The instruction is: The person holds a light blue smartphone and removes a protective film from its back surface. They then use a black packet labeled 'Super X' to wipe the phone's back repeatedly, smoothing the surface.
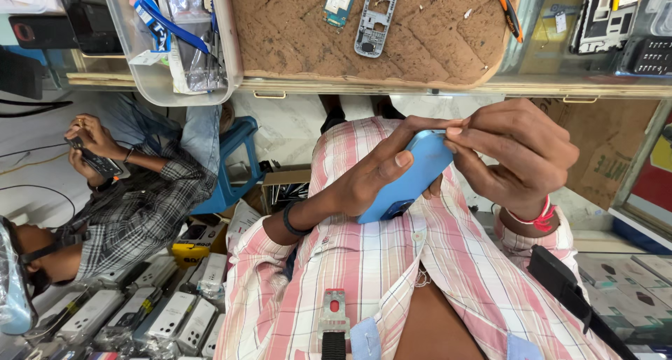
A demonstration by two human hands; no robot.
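Observation:
I hold a blue phone [413, 174] in front of my pink checked shirt, its blue back facing up and the camera end toward my body. My left hand [367, 174], with a black band on the wrist, wraps around the phone from the left, the thumb lying across its back. My right hand [521, 157], with a red thread on the wrist, pinches the phone's far edge with fingertips and thumb. The screen side is hidden.
Ahead lies a brown work mat [294, 45] on a glass counter, with a small circuit board [341, 1], a grey keypad frame [376, 17] and an orange-handled tool [507, 10]. A clear tray [150, 80] of tools stands left. A co-worker [133, 206] on a blue stool [234, 164] holds a dark phone [98, 162].

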